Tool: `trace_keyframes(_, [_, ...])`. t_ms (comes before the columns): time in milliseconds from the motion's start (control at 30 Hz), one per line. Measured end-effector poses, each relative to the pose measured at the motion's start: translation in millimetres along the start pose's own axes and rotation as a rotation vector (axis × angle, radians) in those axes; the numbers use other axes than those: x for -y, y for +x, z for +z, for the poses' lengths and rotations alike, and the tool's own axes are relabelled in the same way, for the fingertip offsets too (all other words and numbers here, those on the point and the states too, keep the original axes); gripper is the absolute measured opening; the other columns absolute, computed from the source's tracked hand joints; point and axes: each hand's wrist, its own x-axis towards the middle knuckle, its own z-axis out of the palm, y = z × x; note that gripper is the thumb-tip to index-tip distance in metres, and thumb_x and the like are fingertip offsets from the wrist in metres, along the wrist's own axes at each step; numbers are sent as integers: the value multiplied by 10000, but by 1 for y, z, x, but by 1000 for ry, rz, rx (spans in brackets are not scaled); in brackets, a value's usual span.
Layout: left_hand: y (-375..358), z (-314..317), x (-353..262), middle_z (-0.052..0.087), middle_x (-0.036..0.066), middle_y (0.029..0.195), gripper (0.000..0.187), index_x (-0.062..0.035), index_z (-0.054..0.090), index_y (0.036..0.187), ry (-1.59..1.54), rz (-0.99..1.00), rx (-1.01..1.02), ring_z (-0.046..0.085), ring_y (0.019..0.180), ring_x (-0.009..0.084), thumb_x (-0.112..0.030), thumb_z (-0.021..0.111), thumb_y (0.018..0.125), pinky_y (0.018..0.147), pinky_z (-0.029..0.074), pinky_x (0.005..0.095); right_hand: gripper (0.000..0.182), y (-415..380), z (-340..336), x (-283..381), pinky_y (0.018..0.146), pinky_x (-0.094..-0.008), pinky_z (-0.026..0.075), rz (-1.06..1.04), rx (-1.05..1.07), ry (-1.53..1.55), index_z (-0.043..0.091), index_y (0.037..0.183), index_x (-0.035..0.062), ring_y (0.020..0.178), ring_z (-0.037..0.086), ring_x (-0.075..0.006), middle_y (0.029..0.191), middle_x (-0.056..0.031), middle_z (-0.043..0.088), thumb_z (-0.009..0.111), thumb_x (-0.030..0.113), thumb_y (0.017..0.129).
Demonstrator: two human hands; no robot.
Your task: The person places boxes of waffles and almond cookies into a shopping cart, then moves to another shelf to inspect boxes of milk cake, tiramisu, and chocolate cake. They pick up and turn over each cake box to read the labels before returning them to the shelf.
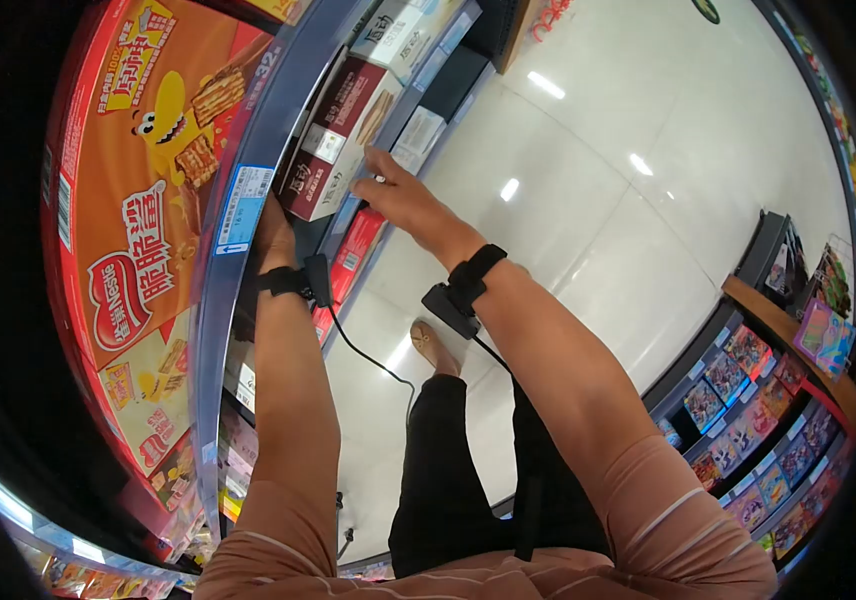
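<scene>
Dark red and white snack boxes (337, 135) with a picture of a layered bar stand on a shelf in front of me. My right hand (406, 200) is at the outer side of the nearest one, thumb and fingers apart, its fingertips close to the box's edge. Whether they touch it, I cannot make out. On the inner side, my left hand (274, 232) reaches in beside the same boxes; its fingers are hidden behind the upper shelf's edge. Farther along the row sits a white box (398, 38) of similar make. Both wrists wear black straps with small cabled devices.
On the upper shelf at left lies a large orange wafer box (163, 150) above a blue price tag (244, 210). Red boxes (356, 255) fill a lower shelf. A rack of colourful packets (738, 385) stands at right, across the tiled floor (588, 190).
</scene>
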Motion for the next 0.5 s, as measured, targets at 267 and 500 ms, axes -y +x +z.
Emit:
trace_keyframes(267, [-1,-22,24,568,151,1369,620,8,515,1402,385,94,-74,534,1221,254,-425,612,968,1031,421,365,762,17,36,10,1083,-345,397,-139,-42,18,375,1501,-20,1308,527,-294,1431,-237,527,635,290,856])
trace_keyframes(500, [-82,-61,18,535,127,1372,536,0,515,1377,-110,11,-75,549,1196,228,-370,594,997,1008,460,366,703,15,66,13,1120,-376,378,-118,114,-277,484,1421,-33,1296,513,-413,1369,-286,551,600,330,830])
